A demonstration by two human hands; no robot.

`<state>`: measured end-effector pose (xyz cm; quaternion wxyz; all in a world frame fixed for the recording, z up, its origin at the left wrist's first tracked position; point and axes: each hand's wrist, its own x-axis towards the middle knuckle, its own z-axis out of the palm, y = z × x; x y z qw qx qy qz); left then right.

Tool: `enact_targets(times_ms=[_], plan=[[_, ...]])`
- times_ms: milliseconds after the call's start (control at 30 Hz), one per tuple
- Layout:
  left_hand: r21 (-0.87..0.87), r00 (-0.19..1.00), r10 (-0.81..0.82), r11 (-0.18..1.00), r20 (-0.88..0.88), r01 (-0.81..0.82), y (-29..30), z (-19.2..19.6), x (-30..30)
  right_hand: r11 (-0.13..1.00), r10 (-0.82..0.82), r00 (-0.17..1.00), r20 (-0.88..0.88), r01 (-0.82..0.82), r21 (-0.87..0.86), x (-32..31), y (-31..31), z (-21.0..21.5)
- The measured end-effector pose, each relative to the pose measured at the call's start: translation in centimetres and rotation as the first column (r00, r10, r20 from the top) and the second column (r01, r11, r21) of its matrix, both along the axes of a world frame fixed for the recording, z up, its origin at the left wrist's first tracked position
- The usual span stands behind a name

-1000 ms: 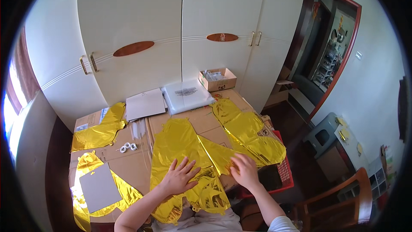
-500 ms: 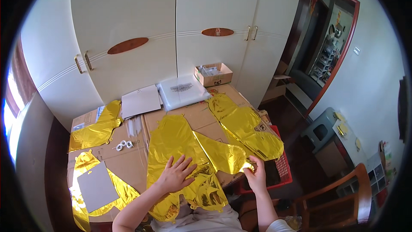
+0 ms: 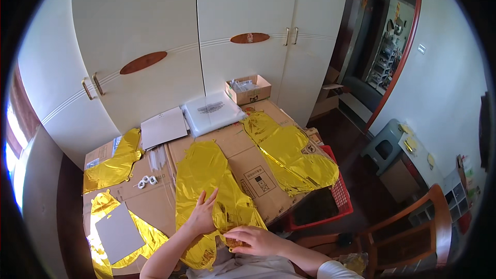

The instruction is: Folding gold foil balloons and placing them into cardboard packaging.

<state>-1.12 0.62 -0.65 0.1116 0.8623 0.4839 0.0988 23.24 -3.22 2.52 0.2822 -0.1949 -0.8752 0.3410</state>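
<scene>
A flat, uninflated gold foil balloon (image 3: 199, 168) lies in front of me on cardboard, its near end at my lap. My left hand (image 3: 202, 218) rests on it with two fingers stretched out; the foil's fold partly hides the others. At the near end, my right hand (image 3: 256, 241) reaches across from the right, its fingers bent around the foil's edge. On the left, a grey card (image 3: 120, 233) lies on another gold foil balloon (image 3: 147, 230). Two more flat gold balloons lie at the far left (image 3: 116, 165) and the right (image 3: 289, 155).
Along the back are grey card sheets (image 3: 164, 126), a stack of clear plastic bags (image 3: 212, 113) and an open carton (image 3: 249, 90). White tape rolls (image 3: 147, 181) lie at left. A red basket (image 3: 341, 196) stands beyond the right edge, near a wooden chair (image 3: 439, 222).
My right hand has moved left and toward me, bringing the middle balloon's right-hand flap in over the rest of it. Cardboard shows where the flap lay. The view has shifted slightly.
</scene>
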Motion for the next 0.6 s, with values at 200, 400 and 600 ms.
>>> enact_targets(times_ms=[200,400,600], plan=[[0.0,0.996,0.073,0.997,-0.053,-0.073,0.3,-1.3,-1.1,0.936,-0.304,0.95,0.077,0.283,0.207,2.8,7.1,-1.0],[0.204,0.987,0.158,0.968,-0.028,-0.149,0.5,0.9,-2.0,0.856,-0.311,0.921,0.234,0.164,0.491,3.3,10.8,-3.2],[0.131,0.967,0.198,0.967,0.158,-0.219,-0.5,3.6,-0.6,0.885,-0.297,0.906,0.302,0.142,0.444,3.2,10.0,-3.9]])
